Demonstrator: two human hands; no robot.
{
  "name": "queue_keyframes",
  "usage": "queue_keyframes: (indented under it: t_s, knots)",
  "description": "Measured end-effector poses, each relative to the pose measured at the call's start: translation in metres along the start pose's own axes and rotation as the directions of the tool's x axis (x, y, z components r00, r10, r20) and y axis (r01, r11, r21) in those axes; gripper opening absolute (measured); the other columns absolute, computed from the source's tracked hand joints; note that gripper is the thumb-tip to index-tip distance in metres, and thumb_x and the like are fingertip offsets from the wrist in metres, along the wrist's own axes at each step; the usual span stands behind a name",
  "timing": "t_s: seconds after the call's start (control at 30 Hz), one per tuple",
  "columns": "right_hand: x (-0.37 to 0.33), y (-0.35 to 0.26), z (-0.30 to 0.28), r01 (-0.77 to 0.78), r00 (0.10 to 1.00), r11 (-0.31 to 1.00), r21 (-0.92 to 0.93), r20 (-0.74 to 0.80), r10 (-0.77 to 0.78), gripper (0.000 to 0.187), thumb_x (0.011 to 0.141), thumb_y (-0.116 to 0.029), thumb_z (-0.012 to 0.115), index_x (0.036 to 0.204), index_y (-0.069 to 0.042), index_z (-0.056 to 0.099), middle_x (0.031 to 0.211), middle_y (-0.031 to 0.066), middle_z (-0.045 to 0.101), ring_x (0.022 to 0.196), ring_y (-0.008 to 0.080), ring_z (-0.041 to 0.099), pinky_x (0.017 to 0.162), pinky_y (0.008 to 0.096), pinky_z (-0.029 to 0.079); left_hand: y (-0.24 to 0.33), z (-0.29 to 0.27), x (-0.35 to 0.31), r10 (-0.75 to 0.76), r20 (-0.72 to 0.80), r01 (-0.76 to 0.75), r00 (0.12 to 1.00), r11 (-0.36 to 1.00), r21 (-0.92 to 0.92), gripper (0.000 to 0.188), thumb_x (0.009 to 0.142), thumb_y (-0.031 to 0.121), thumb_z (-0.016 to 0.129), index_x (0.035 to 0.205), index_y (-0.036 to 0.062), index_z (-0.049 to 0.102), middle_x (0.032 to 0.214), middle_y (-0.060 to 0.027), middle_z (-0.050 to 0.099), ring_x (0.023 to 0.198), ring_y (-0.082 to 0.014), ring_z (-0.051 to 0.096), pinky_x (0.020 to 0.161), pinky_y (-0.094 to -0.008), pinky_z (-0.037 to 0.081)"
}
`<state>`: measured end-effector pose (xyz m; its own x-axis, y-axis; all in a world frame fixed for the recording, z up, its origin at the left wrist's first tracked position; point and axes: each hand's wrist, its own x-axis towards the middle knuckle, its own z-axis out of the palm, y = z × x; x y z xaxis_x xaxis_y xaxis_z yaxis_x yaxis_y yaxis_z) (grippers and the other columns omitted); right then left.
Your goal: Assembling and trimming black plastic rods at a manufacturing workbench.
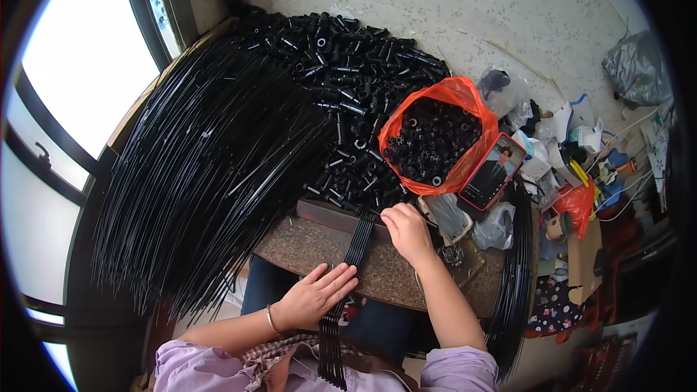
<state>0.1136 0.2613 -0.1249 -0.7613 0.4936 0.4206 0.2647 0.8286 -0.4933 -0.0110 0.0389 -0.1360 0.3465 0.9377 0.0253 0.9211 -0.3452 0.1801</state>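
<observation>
A flat row of thin black rods (pixel 357 241) lies across the brown speckled tabletop (pixel 312 242), its lower end hanging over the front edge toward my lap. My left hand (pixel 319 296) rests flat over the row near that edge, fingers stretched out and thumb apart. At the far end of the rods, my right hand (pixel 408 232) is closed with its fingertips bent together. Whatever sits in that pinch is too small to make out. Just beyond the rod ends spreads a big heap of short black tubular plastic parts (pixel 348 65).
A large sheaf of long black rods (pixel 203 152) covers the left side. An orange-red plastic bag (pixel 465 91) holds small black ring-like parts. A phone (pixel 494 172) leans against it, showing a person. More rods (pixel 512 283) and assorted clutter (pixel 581 149) lie at the right.
</observation>
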Motion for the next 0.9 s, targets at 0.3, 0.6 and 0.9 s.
queue_keyframes:
  t_s: [0.3, 0.6, 0.9]
  knots:
    - [-0.019, 0.003, -0.005, 0.001, 0.998, 0.997, -0.073, 0.070, 0.004, 0.010, 0.075, 0.001, 0.058, 0.084, 0.000, 0.061, 0.075, 0.0123, 0.056, 0.071, 0.0302, 0.057, 0.063, 0.0365, 0.047, 0.001, -0.004, 0.001, -0.022, 0.023, 0.023, 1.000, 0.998, -0.065, 0.075, 0.074, 0.032, 0.053, 0.137, 0.0009, 0.027, 0.144, -0.0149, 0.024, 0.133, -0.0254, 0.023, 0.105, -0.0425, 0.020]
    - [-0.009, 0.007, -0.007, 0.123, 0.982, 0.981, -0.153, 0.165, -0.098, 0.013, 0.075, 0.000, 0.057, 0.087, -0.001, 0.063, 0.077, 0.0092, 0.056, 0.075, 0.0271, 0.057, 0.065, 0.0357, 0.047, 0.001, -0.001, 0.000, -0.020, -0.046, 0.015, 0.999, 0.994, -0.106, 0.074, 0.070, 0.022, 0.051, 0.136, 0.0002, 0.027, 0.144, -0.0149, 0.024, 0.134, -0.0253, 0.022, 0.105, -0.0420, 0.021]
    - [0.003, -0.004, -0.011, 0.247, 0.969, 0.899, -0.362, 0.072, -0.237, 0.012, 0.069, -0.013, 0.066, 0.077, -0.007, 0.060, 0.074, 0.0035, 0.054, 0.078, 0.0224, 0.052, 0.069, 0.0349, 0.041, 0.002, -0.001, -0.004, -0.030, -0.056, 0.023, 0.998, 0.993, -0.118, 0.075, 0.070, 0.022, 0.052, 0.137, -0.0002, 0.026, 0.144, -0.0146, 0.024, 0.134, -0.0253, 0.022, 0.105, -0.0410, 0.021]
